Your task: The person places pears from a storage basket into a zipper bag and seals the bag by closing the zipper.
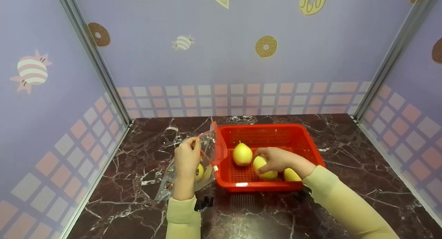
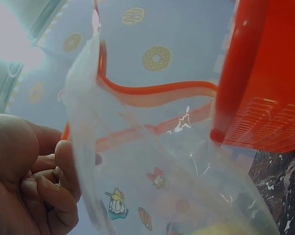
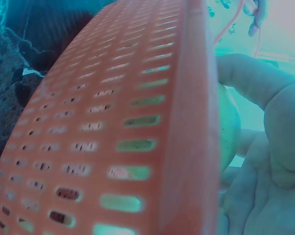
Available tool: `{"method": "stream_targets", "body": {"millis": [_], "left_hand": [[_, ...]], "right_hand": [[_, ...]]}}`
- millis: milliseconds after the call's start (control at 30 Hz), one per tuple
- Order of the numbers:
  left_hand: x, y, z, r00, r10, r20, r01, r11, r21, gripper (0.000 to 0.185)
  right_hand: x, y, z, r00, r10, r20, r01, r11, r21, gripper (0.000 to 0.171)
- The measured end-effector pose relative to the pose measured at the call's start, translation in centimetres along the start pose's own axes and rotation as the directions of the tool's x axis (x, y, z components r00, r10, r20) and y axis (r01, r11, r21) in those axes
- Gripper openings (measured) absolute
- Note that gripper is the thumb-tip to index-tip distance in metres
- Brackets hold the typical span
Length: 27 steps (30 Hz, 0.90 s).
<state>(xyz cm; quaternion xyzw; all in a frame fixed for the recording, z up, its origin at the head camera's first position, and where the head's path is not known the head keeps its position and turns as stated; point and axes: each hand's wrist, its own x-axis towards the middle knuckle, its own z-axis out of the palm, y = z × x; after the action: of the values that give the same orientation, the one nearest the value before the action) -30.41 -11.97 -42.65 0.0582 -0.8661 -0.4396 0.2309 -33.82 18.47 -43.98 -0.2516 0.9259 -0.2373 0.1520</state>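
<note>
A dark red-brown marble counter [image 1: 345, 183] with white veins carries everything, closed in by walls at the back and both sides. A red slotted basket [image 1: 297, 132] stands on it near the middle. Just left of the basket, touching its left rim, a clear zip bag [image 1: 172, 180] rests on the counter, its lower end lying on the stone. A small black clip [image 1: 203, 202] sits on the counter by the basket's front left corner.
</note>
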Motion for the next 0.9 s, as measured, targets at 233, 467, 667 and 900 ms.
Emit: {"method": "stream_targets", "body": {"millis": [233, 467, 667, 900], "left_hand": [[0.0, 0.1, 0.0, 1.0, -0.01, 0.003, 0.01, 1.0, -0.007, 0.026], [0.0, 0.1, 0.0, 1.0, -0.002, 0.01, 0.002, 1.0, -0.017, 0.026], [0.1, 0.0, 0.1, 1.0, 0.007, 0.008, -0.007, 1.0, -0.019, 0.027], [0.0, 0.0, 0.0, 1.0, -0.004, 0.006, 0.004, 1.0, -0.013, 0.027]], "right_hand": [[0.2, -0.4, -0.4, 0.999, 0.02, -0.05, -0.018, 0.999, 0.043, 0.049], [0.4, -0.9, -0.5, 0.991, -0.004, -0.131, 0.02, 0.993, 0.117, 0.048], [0.7, -1.5, -0.5, 0.983, 0.003, -0.185, 0.033, 0.982, 0.188, 0.048], [1.2, -2.6, -0.4, 0.965, 0.024, -0.261, 0.061, 0.947, 0.314, 0.047]]}}
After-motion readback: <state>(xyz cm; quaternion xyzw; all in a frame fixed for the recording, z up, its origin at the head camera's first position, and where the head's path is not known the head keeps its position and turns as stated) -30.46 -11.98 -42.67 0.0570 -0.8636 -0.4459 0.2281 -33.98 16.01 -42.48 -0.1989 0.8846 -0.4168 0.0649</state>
